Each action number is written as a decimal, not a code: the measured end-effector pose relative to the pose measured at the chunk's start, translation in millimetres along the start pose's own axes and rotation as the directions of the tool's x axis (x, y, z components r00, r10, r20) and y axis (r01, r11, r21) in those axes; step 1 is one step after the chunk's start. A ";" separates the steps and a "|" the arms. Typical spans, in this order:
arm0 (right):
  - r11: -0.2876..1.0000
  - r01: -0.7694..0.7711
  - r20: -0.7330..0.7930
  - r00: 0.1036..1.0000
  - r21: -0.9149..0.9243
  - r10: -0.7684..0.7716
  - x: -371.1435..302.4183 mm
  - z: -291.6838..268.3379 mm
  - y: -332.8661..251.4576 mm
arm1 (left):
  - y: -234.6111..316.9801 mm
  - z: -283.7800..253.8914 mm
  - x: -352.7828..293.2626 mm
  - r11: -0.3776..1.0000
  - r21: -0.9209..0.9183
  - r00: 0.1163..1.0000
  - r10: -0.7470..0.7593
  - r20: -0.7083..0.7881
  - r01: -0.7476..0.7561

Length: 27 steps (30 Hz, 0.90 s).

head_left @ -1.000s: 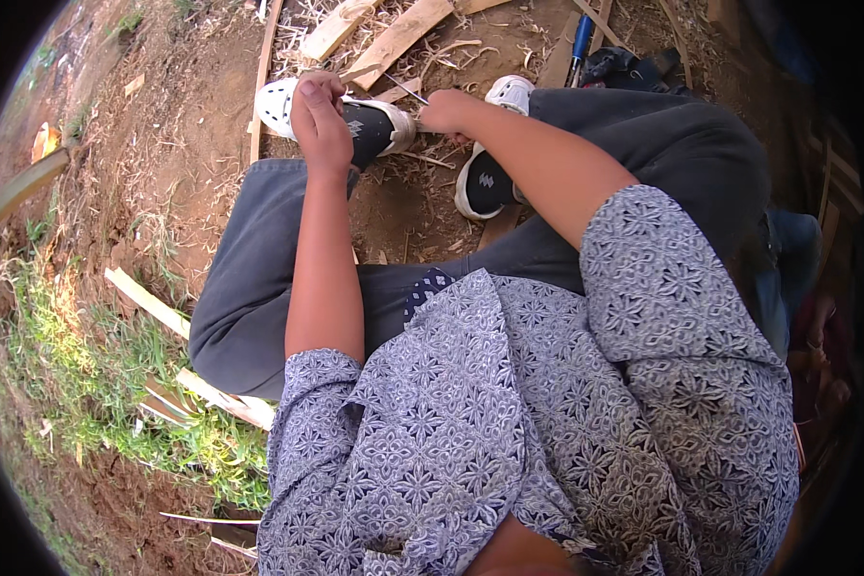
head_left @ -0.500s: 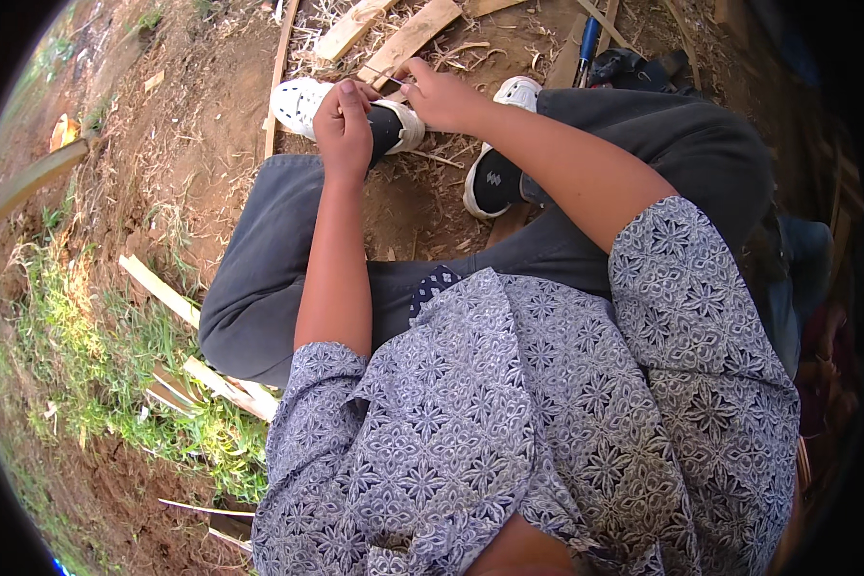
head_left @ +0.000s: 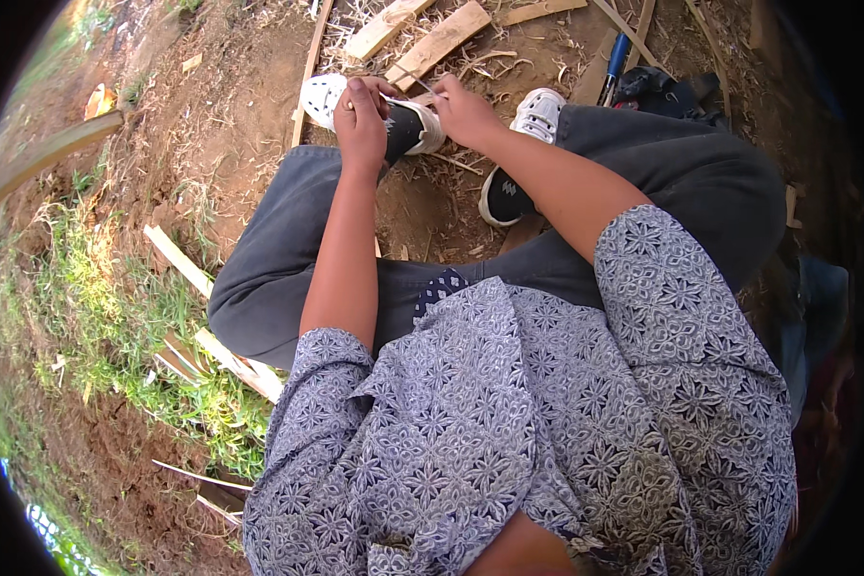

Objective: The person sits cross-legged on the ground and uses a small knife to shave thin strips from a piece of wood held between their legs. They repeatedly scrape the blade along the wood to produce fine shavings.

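Observation:
Both my hands are raised in front of me over the white clog [head_left: 324,100] on my left foot. My left hand [head_left: 361,117] is closed, thumb up, its fingers curled round something too small to make out. Just to the right, my right hand [head_left: 465,111] pinches a thin strip [head_left: 417,81], perhaps a sliver of wood, which slants up and left toward the left hand. Whether its far end reaches the left fingers I cannot tell. Another white clog [head_left: 538,115] and a black sock are on my right foot.
Flat wooden boards [head_left: 442,42] and shavings lie on the soil ahead. A blue-handled tool [head_left: 618,60] rests beside a dark bundle [head_left: 677,96] at the upper right. Split pale strips [head_left: 178,259] lie in grass at the left, below a curved pole [head_left: 53,158].
The whole view has shifted, so everything sits slightly lower and further right. My right hand has turned a little, and the thin strip shows more clearly between the hands.

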State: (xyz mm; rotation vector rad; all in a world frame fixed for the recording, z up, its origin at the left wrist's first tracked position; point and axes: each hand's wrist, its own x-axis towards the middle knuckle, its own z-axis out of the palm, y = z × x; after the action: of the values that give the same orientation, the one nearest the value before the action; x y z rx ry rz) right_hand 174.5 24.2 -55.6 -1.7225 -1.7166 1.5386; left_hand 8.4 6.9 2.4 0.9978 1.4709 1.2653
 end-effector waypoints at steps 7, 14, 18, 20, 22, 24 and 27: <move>0.990 0.117 0.017 0.993 0.084 -0.119 -1.6 2.8 -14.6 | 6.9 5.9 -6.0 0.991 0.121 0.996 0.055 0.065 -0.062; 0.969 0.150 -0.002 0.988 0.195 -0.153 8.6 1.8 -27.2 | 1.7 5.0 -2.0 0.991 0.101 0.996 0.089 0.012 -0.090; 0.998 -0.050 0.002 0.999 0.047 0.050 13.3 1.2 8.2 | 2.2 2.8 -1.2 0.983 0.144 0.994 0.107 0.022 -0.110; 1.000 -0.006 0.041 0.999 0.031 0.004 17.3 -6.3 6.3 | 4.6 4.8 -3.5 0.982 0.170 0.996 0.090 -0.012 -0.086; 0.994 0.063 0.017 0.998 0.085 -0.064 14.8 2.6 -8.3 | 4.0 4.9 0.2 0.988 0.125 0.995 0.096 -0.024 -0.092; 0.992 0.074 0.012 0.997 0.101 -0.076 8.3 3.5 -14.0 | 2.8 0.3 2.8 0.993 0.079 0.996 0.088 -0.034 -0.085; 1.000 0.004 0.043 0.999 -0.020 -0.003 13.8 -10.7 18.9 | 2.6 5.1 -2.7 0.988 0.125 0.996 0.085 0.015 -0.086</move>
State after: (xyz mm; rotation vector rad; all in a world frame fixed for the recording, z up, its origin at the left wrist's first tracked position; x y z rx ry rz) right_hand 189.9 35.9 -72.7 -1.7067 -1.7614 1.5730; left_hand 14.0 5.9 5.1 1.1595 1.5295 1.2381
